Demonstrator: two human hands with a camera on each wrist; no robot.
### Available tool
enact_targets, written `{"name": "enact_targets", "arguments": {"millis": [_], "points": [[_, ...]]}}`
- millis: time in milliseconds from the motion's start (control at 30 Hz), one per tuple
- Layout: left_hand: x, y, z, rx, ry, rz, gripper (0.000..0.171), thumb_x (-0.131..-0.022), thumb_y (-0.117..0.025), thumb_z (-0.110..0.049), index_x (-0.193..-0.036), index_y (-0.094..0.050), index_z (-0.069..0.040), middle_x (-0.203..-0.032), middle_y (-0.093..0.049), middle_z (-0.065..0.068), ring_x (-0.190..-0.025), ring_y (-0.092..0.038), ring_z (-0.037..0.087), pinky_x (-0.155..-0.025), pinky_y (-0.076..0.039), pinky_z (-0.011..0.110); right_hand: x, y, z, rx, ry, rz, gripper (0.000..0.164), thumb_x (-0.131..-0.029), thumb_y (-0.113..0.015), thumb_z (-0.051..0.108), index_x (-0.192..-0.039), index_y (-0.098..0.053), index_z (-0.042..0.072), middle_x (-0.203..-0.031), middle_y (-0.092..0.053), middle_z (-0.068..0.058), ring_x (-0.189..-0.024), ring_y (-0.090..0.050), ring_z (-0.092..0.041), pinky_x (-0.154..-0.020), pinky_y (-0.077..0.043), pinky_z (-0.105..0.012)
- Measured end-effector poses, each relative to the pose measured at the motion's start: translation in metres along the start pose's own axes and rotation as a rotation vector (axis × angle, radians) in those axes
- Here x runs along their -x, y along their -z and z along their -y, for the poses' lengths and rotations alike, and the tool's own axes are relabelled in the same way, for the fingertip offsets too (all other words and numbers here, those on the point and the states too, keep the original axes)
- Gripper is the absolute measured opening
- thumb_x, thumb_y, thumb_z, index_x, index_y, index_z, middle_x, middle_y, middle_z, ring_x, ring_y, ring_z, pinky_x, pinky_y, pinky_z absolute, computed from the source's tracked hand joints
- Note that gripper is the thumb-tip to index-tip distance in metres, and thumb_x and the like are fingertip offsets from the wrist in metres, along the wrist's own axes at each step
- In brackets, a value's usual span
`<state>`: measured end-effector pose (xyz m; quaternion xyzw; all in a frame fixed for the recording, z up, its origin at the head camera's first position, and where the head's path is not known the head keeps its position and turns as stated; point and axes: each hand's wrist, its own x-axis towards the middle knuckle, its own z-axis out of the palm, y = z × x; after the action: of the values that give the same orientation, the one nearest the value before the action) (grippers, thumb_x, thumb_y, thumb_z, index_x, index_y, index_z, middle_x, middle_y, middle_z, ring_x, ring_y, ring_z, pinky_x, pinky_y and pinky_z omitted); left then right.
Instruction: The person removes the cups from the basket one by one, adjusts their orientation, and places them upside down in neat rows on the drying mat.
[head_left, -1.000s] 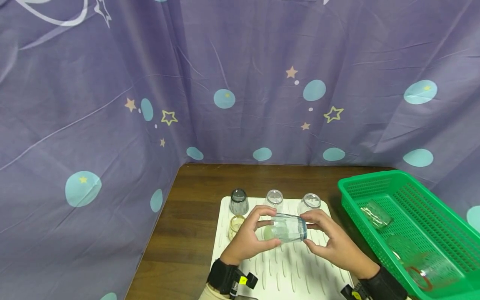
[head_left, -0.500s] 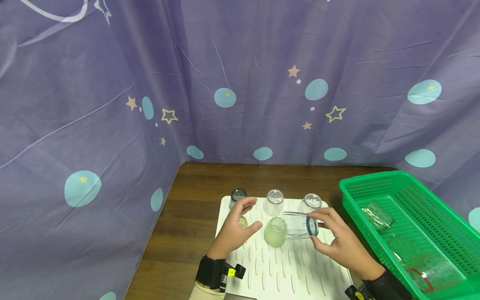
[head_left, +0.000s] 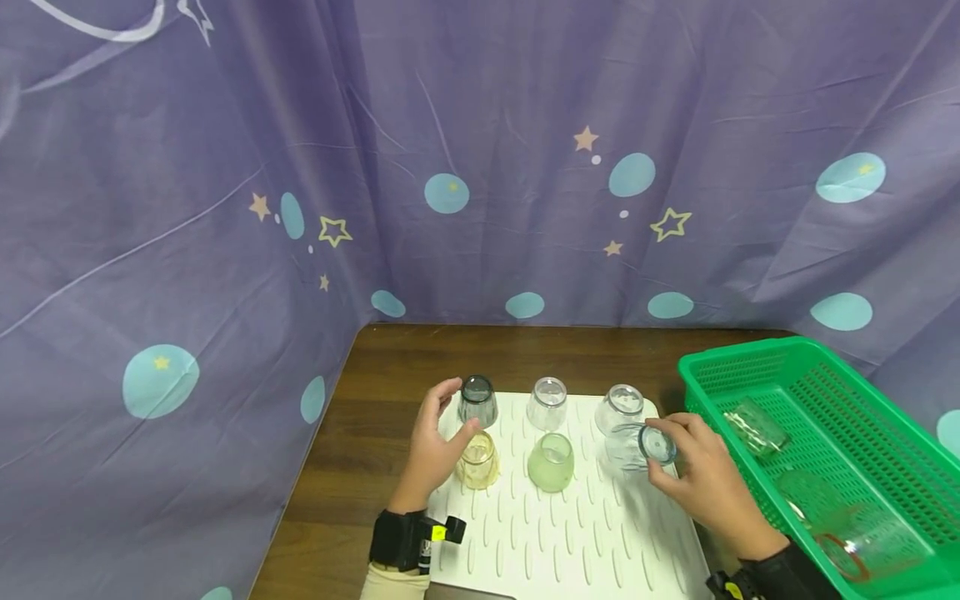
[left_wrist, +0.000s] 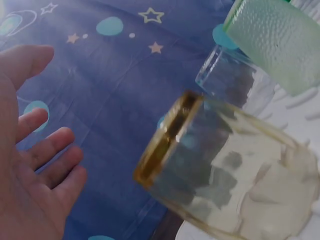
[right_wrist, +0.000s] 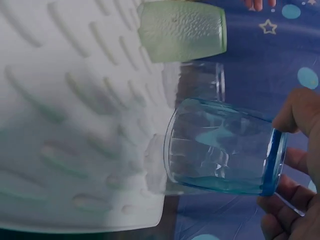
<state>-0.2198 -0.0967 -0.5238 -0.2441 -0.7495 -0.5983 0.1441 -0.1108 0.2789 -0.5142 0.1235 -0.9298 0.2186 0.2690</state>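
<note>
My right hand holds a pale blue glass by its thick base, thumb and fingers on either side. The glass is tilted, its mouth turned down toward the ribbed white drying mat, at the right of the front row. My left hand hangs with spread fingers left of an upside-down yellow glass, holding nothing. In the left wrist view a gap shows between its fingers and the yellow glass. A green glass stands upside down between the yellow and blue ones.
Behind stand an upside-down grey glass and two clear glasses, one in the middle and one at right. A green basket at the right holds several glass items. A patterned curtain hangs behind the wooden table.
My left hand has let go of the blue glass and moved left. My right hand has carried it right and tipped its base up, uncovering the green and yellow glasses.
</note>
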Motion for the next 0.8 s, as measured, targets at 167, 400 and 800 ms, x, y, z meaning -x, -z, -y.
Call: {"name": "enact_targets", "arguments": {"millis": [167,400,800], "points": [[0.000,0.004,0.004,-0.013,0.057,-0.046,0.065,-0.091,-0.073,0.003,-0.148,-0.044,0.005,-0.149,-0.048,0.022,-0.142,-0.042,0.040,-0.123,-0.030,0.044,0.006,-0.002,-0.009,0.033,-0.058,0.023,0.053,-0.075,-0.085,0.008,-0.125,-0.069,0.006,-0.114,-0.057,-0.013,-0.085,-0.050,-0.020,-0.077,-0.034,-0.046],[0.001,0.012,0.011,-0.004,0.033,-0.051,0.063,-0.093,-0.076,-0.007,-0.149,-0.046,-0.005,-0.149,-0.050,0.011,-0.141,-0.046,0.030,-0.120,-0.034,0.047,0.011,-0.006,-0.014,0.021,-0.105,0.071,0.057,-0.077,-0.085,0.008,-0.130,-0.066,0.004,-0.115,-0.060,-0.013,-0.085,-0.051,-0.020,-0.072,-0.034,-0.041],[0.001,0.011,0.010,0.031,0.009,-0.074,0.063,-0.093,-0.075,-0.004,-0.148,-0.046,-0.002,-0.147,-0.051,0.012,-0.140,-0.047,0.031,-0.120,-0.034,0.042,0.008,-0.017,-0.015,-0.031,-0.153,0.108,0.066,-0.076,-0.086,0.009,-0.133,-0.056,-0.006,-0.110,-0.064,-0.015,-0.097,-0.062,-0.030,-0.073,-0.050,-0.046]]}}
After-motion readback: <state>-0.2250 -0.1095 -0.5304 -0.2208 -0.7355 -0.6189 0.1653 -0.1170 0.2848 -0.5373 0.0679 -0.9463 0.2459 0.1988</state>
